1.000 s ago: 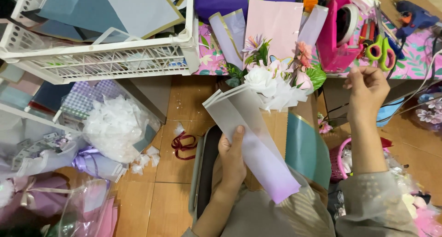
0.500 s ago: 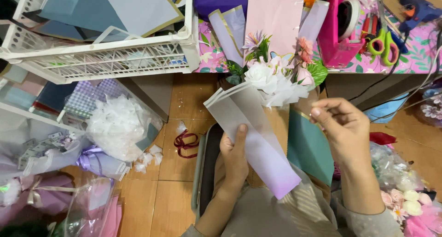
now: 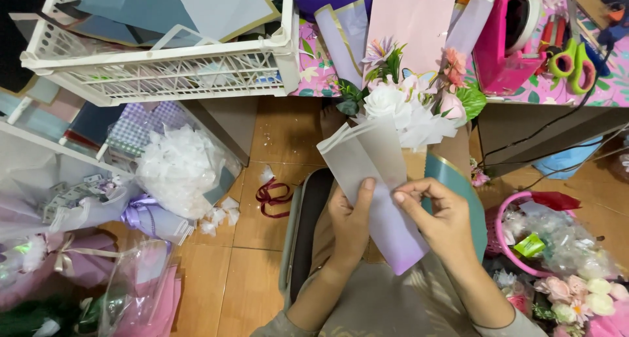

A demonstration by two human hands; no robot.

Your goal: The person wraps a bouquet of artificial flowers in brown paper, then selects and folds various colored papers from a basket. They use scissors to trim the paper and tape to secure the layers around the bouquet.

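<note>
white crate [image 3: 164, 68] upper left, bouquet [image 3: 406, 101] at table edge; folded lilac wrapping sheet [image 3: 380, 193] over lap, pinched by left hand [image 3: 350, 219] at lower edge, right hand [image 3: 439, 216] closed on fold; best kept taut, layers aligned, creased gently

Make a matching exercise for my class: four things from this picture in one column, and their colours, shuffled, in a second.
Things:
1. scissors
2. crate
3. ribbon on the floor
4. folded paper held in both hands

Colours:
A. dark red
B. pale grey fading to lilac
C. green handles
D. white

Pairs: 1-C, 2-D, 3-A, 4-B
</note>
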